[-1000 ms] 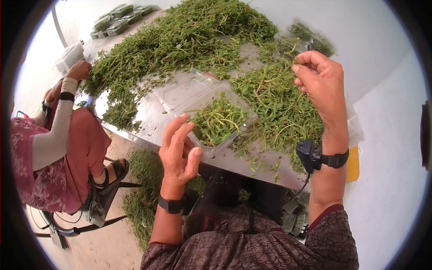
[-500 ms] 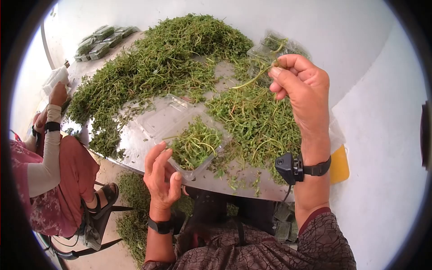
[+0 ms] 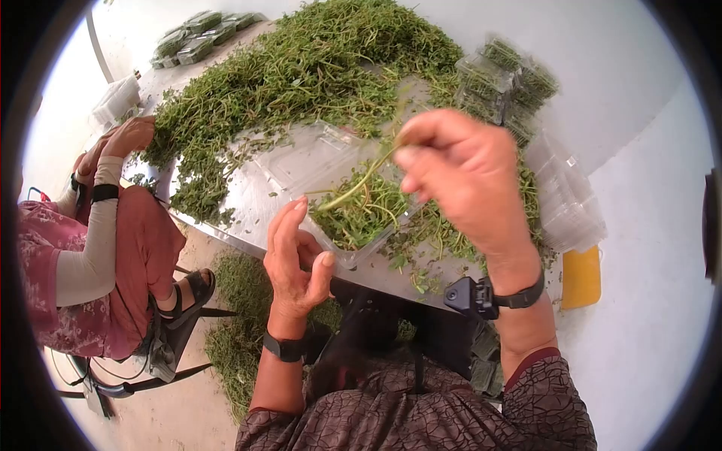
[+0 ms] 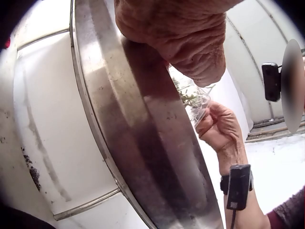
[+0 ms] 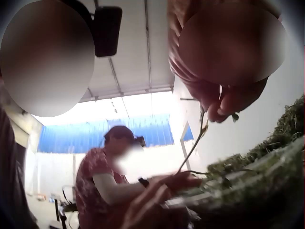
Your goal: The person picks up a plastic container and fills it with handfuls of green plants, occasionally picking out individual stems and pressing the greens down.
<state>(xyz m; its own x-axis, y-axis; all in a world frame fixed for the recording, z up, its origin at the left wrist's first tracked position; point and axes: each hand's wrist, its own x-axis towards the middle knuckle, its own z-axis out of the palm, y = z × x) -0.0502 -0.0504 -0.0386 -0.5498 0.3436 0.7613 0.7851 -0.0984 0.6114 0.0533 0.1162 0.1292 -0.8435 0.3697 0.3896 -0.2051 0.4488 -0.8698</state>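
My right hand (image 3: 466,180) pinches a long green stem (image 3: 365,184) between thumb and fingertips, above an unlidded clear plastic clamshell box (image 3: 347,259). In the right wrist view the stem (image 5: 191,153) hangs below the fingertips. Leafy green sprigs (image 3: 353,225) fill part of the box, whose clear lid (image 3: 304,161) lies folded back on the metal table. Beside the box's near left corner, my left hand (image 3: 297,263) is raised with loosely extended fingers, close to the stem's lower end. The left wrist view shows mostly the table's underside (image 4: 128,119).
A large heap of greens (image 3: 301,83) spreads across the table. Filled boxes (image 3: 511,75) stack at the back right, others (image 3: 199,34) at the far left. Nested clear boxes (image 3: 564,192) and a yellow board (image 3: 580,278) are at right. Another person (image 3: 90,248) sits at left.
My right hand has come left and down from over the right-hand greens to above the box, carrying the stem. My left hand stays beside the box.
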